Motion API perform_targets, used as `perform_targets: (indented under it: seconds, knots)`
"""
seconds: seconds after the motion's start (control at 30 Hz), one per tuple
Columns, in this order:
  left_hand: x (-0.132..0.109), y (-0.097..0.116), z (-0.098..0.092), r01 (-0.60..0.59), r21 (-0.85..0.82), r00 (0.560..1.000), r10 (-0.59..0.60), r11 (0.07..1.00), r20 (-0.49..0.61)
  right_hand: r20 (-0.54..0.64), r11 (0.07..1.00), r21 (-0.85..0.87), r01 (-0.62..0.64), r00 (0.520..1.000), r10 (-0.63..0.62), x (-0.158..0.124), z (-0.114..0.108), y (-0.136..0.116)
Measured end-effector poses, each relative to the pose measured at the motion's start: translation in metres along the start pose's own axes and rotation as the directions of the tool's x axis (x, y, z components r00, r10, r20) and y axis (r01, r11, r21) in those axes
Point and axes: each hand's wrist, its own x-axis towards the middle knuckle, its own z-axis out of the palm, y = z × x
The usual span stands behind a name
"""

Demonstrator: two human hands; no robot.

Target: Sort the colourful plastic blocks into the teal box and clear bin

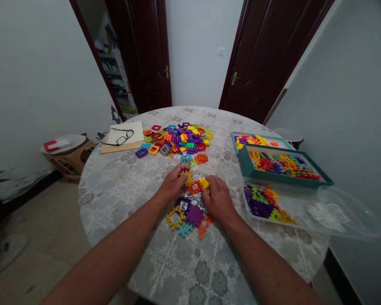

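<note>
My left hand (172, 185) is closed with its thumb and fingers on a yellow notched building tile (187, 177). Opposite it, my right hand (219, 198) curls its fingers against a yellow block (204, 183). Between the two hands is an orange notched tile (194, 187), close to both yellow pieces; whether they are joined cannot be made out. Just below lie a purple tile (195, 215), a yellow open-centred tile (175, 218), a light blue piece (186, 229) and an orange piece (204, 226). My right hand hides part of the pieces under it.
A heap of colourful pieces (180, 137) lies farther back on the round table (120, 207). Glasses (124, 137) rest on paper at the left. On the right are a green box (246, 164), a shallower tray behind it and a clear plastic container (263, 218) of pieces.
</note>
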Motion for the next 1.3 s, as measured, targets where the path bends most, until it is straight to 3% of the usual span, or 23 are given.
perform_targets:
  seconds: [0.17,0.37,0.47,0.63,0.77,0.83,0.93,1.07,1.2,1.3]
  knots:
    - [0.0,-0.001,0.001,-0.039,0.005,0.999,0.039,0.999,0.028,-0.054,0.989,0.14,-0.054,0.997,0.062,0.004,-0.009,-0.006]
    - [-0.003,0.001,-0.004,-0.087,0.078,0.996,0.089,0.993,-0.025,-0.103,0.917,0.315,-0.244,0.952,0.289,0.005,-0.023,-0.013]
    - [-0.001,-0.001,-0.007,-0.108,0.116,0.994,0.111,0.987,-0.022,-0.105,0.904,0.32,-0.284,0.937,0.332,0.006,-0.026,-0.013]
    - [0.001,-0.004,-0.007,-0.13,0.27,0.99,0.141,0.954,-0.023,-0.078,0.923,0.339,-0.185,0.972,0.223,0.005,-0.048,-0.031]
    - [0.002,-0.007,-0.008,-0.152,0.35,0.986,0.165,0.924,-0.007,0.109,0.957,0.259,-0.129,0.989,0.103,0.008,-0.089,-0.053]
    - [0.003,-0.008,-0.01,-0.156,0.361,0.986,0.167,0.919,0.001,0.212,0.974,0.207,-0.089,0.976,0.045,0.019,-0.11,-0.051]
    - [0.003,-0.009,-0.011,-0.139,0.373,0.989,0.147,0.917,0.007,0.234,0.988,0.133,-0.077,0.971,0.044,0.056,-0.137,-0.022]
    - [0.004,-0.009,-0.012,-0.11,0.373,0.993,0.116,0.921,0.006,0.006,0.966,-0.132,-0.221,0.975,0.224,0.127,-0.161,0.052]
    - [0.005,-0.008,-0.012,-0.11,0.376,0.993,0.121,0.92,-0.005,-0.251,0.859,-0.23,-0.457,0.881,0.401,0.172,-0.18,0.11]
    - [0.006,-0.008,-0.013,-0.112,0.375,0.992,0.124,0.92,-0.008,-0.307,0.845,-0.203,-0.495,0.851,0.426,0.179,-0.189,0.118]
